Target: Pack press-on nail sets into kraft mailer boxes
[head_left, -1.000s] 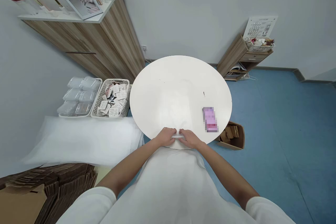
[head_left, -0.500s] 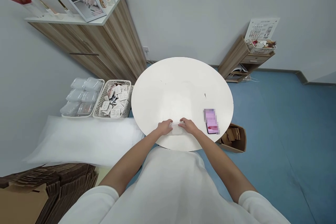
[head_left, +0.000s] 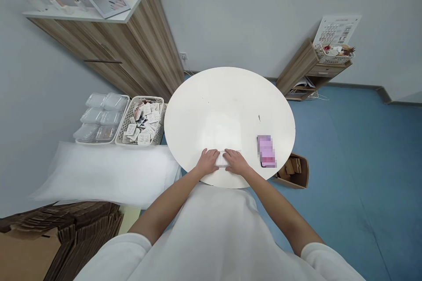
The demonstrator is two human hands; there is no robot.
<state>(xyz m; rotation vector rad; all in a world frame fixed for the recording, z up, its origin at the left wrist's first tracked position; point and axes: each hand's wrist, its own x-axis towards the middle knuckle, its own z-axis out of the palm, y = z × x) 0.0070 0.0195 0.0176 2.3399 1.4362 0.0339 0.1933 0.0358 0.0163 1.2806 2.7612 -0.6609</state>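
It seemed to be a packing room: at the left were folded cardboard (head_left: 89, 232), white sheets (head_left: 108, 173) and a basket (head_left: 161, 125) of cards (head_left: 144, 124).

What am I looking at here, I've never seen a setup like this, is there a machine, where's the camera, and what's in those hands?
There's no machine here: these are a person's own bare hands. The camera is worn on the head and looks forward and down, so you see roughly what the wearer sees.

The left hand and right hand are both on a small, flat, whitish thing near the close edge of a white table. Exactly what it is, and whether it's gripped or only pressed, I can't tell.

To the right on the tabletop is what looks like a phone, its front blurred into squares. Off to the left, beside the table, a white basket holds small cards.
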